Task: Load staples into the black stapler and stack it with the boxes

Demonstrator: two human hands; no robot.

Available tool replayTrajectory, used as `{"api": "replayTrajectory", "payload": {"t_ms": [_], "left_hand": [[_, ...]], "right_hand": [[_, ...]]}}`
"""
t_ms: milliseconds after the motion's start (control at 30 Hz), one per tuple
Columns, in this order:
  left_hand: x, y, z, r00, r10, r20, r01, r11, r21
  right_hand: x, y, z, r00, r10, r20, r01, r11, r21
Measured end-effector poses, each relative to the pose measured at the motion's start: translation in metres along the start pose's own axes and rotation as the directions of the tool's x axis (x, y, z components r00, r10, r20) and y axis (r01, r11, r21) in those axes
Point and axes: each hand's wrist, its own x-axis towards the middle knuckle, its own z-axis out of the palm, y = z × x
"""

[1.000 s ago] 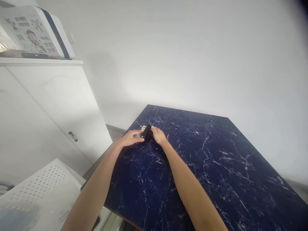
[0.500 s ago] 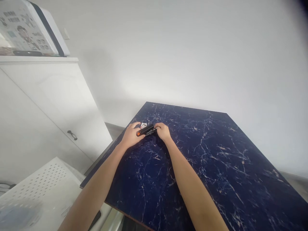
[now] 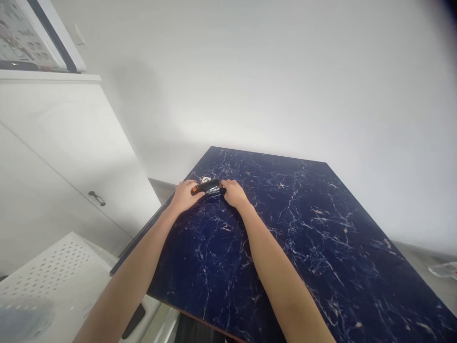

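Observation:
A small black bar-shaped object with an orange end (image 3: 207, 186) lies across the far left part of the dark blue marbled table (image 3: 303, 238). My left hand (image 3: 184, 196) grips its orange left end with curled fingers. My right hand (image 3: 232, 192) grips its right end, fingers curled over it. A small white card or label (image 3: 204, 180) lies on the table just behind the object. What the object is cannot be made out at this distance.
A white cabinet (image 3: 64, 157) with a dark handle (image 3: 96, 197) stands left of the table. A white perforated panel (image 3: 46, 271) lies at the lower left. A white wall rises behind the table. Some paper (image 3: 444, 270) lies on the floor at the right edge.
The black object has been turned from end-on to lying sideways, showing its orange end. My two hands have moved apart to its two ends. The view has shifted slightly to the right.

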Motion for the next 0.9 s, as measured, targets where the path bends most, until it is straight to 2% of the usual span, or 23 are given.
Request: {"api": "replayTrajectory", "payload": {"t_ms": [133, 267, 333, 433, 533, 600, 733, 900], "left_hand": [[-0.002, 0.003, 0.000, 1.000, 0.018, 0.002, -0.018, 1.000, 0.001], [-0.003, 0.006, -0.001, 1.000, 0.009, 0.004, -0.009, 1.000, 0.006], [-0.003, 0.007, -0.002, 1.000, -0.006, 0.003, 0.006, 1.000, 0.008], [-0.004, 0.009, -0.001, 0.999, -0.049, -0.015, 0.049, 0.999, 0.013], [-0.004, 0.013, 0.001, 0.996, -0.075, -0.040, 0.076, 0.997, 0.029], [-0.003, 0.016, 0.002, 0.997, -0.061, -0.050, 0.063, 0.997, 0.037], [-0.002, 0.019, 0.003, 0.997, -0.025, -0.071, 0.026, 1.000, 0.017], [-0.002, 0.024, 0.004, 0.993, -0.085, -0.084, 0.088, 0.996, 0.027]], "right_hand": [[0.001, -0.007, 0.004, 0.995, 0.075, -0.071, -0.071, 0.996, 0.050], [0.001, 0.000, 0.003, 0.971, 0.181, -0.156, -0.157, 0.975, 0.156], [0.003, 0.008, 0.002, 0.941, 0.271, -0.202, -0.229, 0.951, 0.210], [0.006, 0.022, 0.001, 0.871, 0.418, -0.260, -0.348, 0.896, 0.274], [0.007, 0.027, 0.002, 0.833, 0.487, -0.262, -0.406, 0.861, 0.308], [0.009, 0.023, 0.003, 0.847, 0.480, -0.229, -0.408, 0.862, 0.301], [0.015, 0.004, 0.007, 0.903, 0.409, -0.133, -0.370, 0.897, 0.241], [0.018, -0.017, 0.013, 0.946, 0.323, -0.031, -0.310, 0.929, 0.204]]}}
